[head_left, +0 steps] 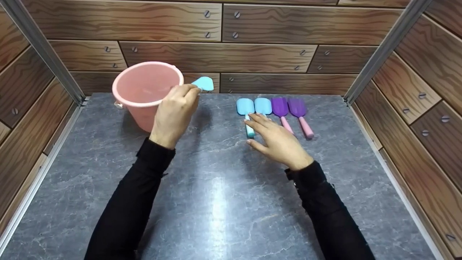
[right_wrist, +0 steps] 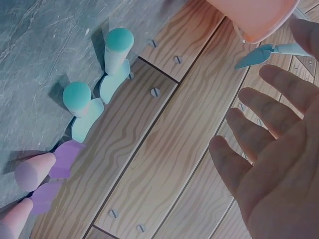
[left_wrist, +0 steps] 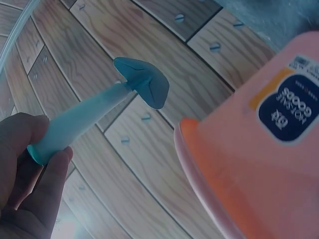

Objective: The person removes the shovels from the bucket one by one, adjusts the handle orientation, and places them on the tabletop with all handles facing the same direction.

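My left hand [head_left: 176, 113] pinches a toy shovel [left_wrist: 84, 117] by the end of its pale handle, its blue blade raised beside the rim of the pink bucket [head_left: 144, 115]. In the left wrist view the shovel hangs apart from the bucket wall. My right hand [head_left: 281, 142] hovers with fingers spread over a row of shovels. Two have light blue blades: the left blue shovel [head_left: 245, 107] and the right blue shovel [head_left: 263, 105], whose handle the hand hides in the head view. Beside them lie two purple-bladed shovels with pink handles, the nearer purple shovel [head_left: 280, 106] and the outer purple shovel [head_left: 298, 108].
A grey marbled tabletop [head_left: 216, 224] lies under everything. Wood-patterned panels [head_left: 270, 57] close off the back and both sides, with metal corner posts [head_left: 382, 47]. The bucket stands at the back left and bears a dark label [left_wrist: 289, 107].
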Available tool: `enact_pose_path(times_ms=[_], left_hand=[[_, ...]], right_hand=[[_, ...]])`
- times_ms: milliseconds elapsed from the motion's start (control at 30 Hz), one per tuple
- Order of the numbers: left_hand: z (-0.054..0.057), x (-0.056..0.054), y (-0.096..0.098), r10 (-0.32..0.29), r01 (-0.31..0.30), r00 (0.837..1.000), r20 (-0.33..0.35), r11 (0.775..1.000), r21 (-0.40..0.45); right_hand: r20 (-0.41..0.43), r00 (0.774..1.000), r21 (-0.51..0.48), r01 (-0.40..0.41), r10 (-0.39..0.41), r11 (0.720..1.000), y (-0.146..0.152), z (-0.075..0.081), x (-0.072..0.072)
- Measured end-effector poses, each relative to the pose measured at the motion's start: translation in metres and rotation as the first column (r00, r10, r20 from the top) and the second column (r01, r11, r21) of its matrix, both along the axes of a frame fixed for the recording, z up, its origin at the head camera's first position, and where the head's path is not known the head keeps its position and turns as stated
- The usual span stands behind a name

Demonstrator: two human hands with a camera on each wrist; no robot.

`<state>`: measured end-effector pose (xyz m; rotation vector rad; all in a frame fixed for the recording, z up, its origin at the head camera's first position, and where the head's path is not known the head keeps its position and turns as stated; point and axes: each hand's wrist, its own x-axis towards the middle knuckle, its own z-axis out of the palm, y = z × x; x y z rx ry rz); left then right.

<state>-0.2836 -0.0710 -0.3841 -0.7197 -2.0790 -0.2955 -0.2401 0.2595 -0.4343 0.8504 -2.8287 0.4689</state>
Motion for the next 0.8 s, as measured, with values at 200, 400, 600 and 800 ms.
enact_pose_path(times_ms=[200,400,600,800], left_hand=[[-0.009,-0.002,0.011,0.001,-0.001,1.0,-0.023,0.999,-0.039],[-0.02,-0.002,0.021,-0.008,0.009,1.0,0.024,0.998,-0.059],[-0.032,-0.003,0.03,0.009,-0.005,0.999,0.046,0.996,-0.088],[-0.042,-0.004,0.036,0.017,-0.007,0.996,0.092,0.994,-0.106]], right_hand=[[0.0,1.0,0.006,0.005,-0.005,1.0,0.003,0.001,-0.002],[0.011,1.0,-0.004,0.02,-0.019,1.0,0.006,0.001,-0.003],[0.023,0.999,-0.019,0.03,-0.029,0.999,0.01,0.0,-0.004],[0.033,0.998,-0.019,0.044,-0.044,0.999,0.013,0.0,-0.004]])
